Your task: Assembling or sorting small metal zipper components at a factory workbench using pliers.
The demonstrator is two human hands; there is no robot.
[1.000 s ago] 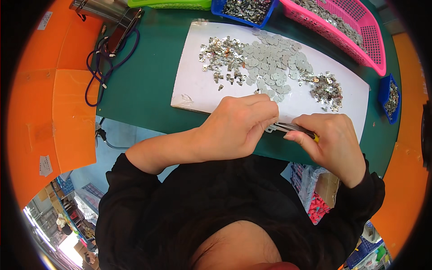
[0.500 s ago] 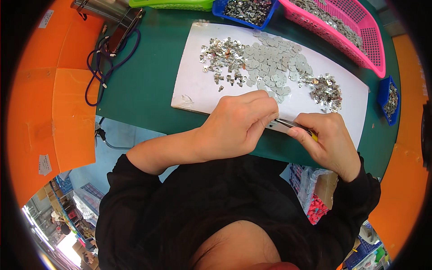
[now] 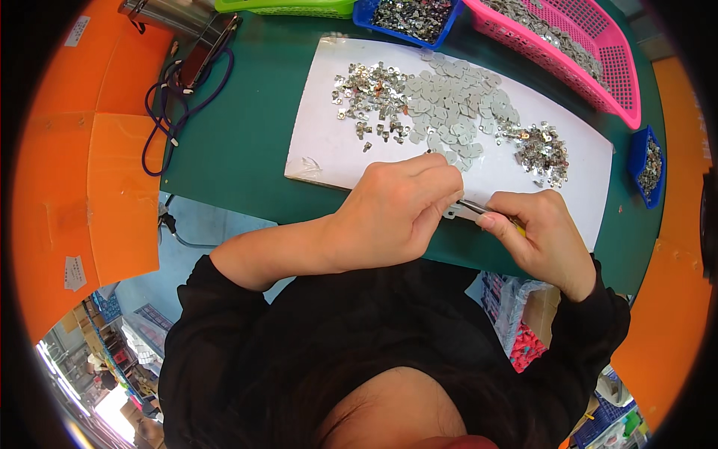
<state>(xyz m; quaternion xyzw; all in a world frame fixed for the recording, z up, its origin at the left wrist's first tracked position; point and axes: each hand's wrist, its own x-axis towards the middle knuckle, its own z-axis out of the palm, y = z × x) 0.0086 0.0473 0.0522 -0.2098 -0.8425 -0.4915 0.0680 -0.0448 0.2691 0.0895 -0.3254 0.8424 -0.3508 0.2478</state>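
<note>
Over the front edge of the white board (image 3: 318, 127), my left hand (image 3: 407, 209) is closed, thumb and fingers pinched together. A small pale grey flat piece (image 3: 451, 212) peeks out below its fingertips; most of it is hidden. My right hand (image 3: 542, 236) grips slim metal pliers (image 3: 473, 206) with a yellow handle, their tip at the left fingertips. Just beyond lies a heap of grey flat pieces with holes (image 3: 456, 101). Small shiny metal clips (image 3: 374, 90) are spread to its left, and a pile of small metal parts (image 3: 544, 153) sits to its right.
A pink basket (image 3: 619, 67) of grey pieces stands at the back right. Blue trays of small metal parts stand at the back (image 3: 359, 16) and far right (image 3: 636, 161). Corded metal equipment (image 3: 176, 22) occupies the back left of the green table (image 3: 247, 112); orange panels (image 3: 123, 187) flank it.
The pale piece under my left fingertips shows differently, with its edge now nearer the fingers. My right hand and the pliers have shifted very slightly.
</note>
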